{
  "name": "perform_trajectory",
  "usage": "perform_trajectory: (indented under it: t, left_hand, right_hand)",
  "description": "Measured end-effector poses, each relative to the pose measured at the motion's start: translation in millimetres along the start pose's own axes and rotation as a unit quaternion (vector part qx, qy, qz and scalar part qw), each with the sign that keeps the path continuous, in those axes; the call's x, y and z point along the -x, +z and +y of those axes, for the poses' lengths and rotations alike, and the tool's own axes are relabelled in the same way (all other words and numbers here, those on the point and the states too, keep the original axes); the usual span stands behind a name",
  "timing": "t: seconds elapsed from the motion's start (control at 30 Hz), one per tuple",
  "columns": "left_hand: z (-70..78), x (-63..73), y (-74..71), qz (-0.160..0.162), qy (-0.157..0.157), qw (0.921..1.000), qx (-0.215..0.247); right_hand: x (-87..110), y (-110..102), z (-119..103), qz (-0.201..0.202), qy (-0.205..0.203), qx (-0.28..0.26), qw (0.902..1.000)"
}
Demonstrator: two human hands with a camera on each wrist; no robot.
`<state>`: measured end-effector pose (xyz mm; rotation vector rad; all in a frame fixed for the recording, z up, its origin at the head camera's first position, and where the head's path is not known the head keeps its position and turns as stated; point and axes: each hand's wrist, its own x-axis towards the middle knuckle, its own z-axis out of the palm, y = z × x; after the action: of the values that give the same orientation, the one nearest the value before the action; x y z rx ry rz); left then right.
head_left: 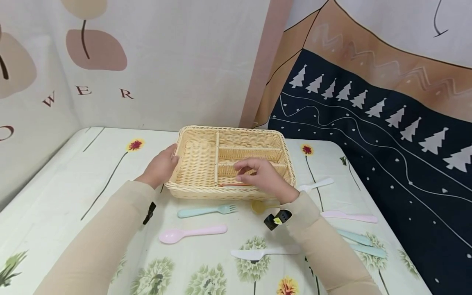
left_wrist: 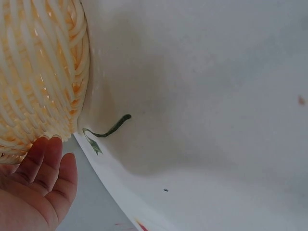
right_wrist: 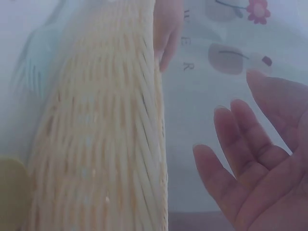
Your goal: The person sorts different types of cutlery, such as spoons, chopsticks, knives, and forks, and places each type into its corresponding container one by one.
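A pale woven basket (head_left: 221, 193) with dividers stands towards the back of the table. At its left end, my left hand (head_left: 160, 166) grips the rim. In the left wrist view the fingers (left_wrist: 52, 163) reach the outside of the woven wall (left_wrist: 43, 72). Above the front right compartment hovers my right hand (head_left: 263, 178), its fingers loosely bent and holding nothing. The right wrist view also has that hand (right_wrist: 260, 159) spread beside the basket's wall (right_wrist: 106, 120). Low in the front compartment shows a thin orange-red piece (head_left: 234, 184), partly hidden by the front rim.
Before the basket lie a mint fork (head_left: 206, 210), a pink spoon (head_left: 193, 234), a white knife (head_left: 263, 253) and a partly covered yellow utensil (head_left: 259, 207). To the right are a white utensil (head_left: 317, 184), a pink knife (head_left: 350, 216) and mint handles (head_left: 368, 250). Printed cloths hang behind.
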<state>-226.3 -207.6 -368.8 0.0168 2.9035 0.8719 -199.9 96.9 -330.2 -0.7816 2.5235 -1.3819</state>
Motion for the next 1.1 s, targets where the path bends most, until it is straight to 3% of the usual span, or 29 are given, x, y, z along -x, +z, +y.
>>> perform_trajectory:
  t: [0.6,0.87,1.1]
  left_hand:
    - [2.4,2.0,-1.4,-0.002,0.001,1.0000,0.004]
    - [0.7,0.3,-0.9,-0.005,-0.005,1.0000,0.004]
    - [0.2,-0.6,-0.9,-0.007,-0.008,0.9999,0.008]
  right_hand:
    - [25.4,32,-12,-0.039,-0.066,-0.039,0.9963]
    - [28.7,46,-6,-0.072,-0.049,-0.049,0.9950]
    - [31.4,56,-6,-0.099,-0.048,-0.014,0.9939]
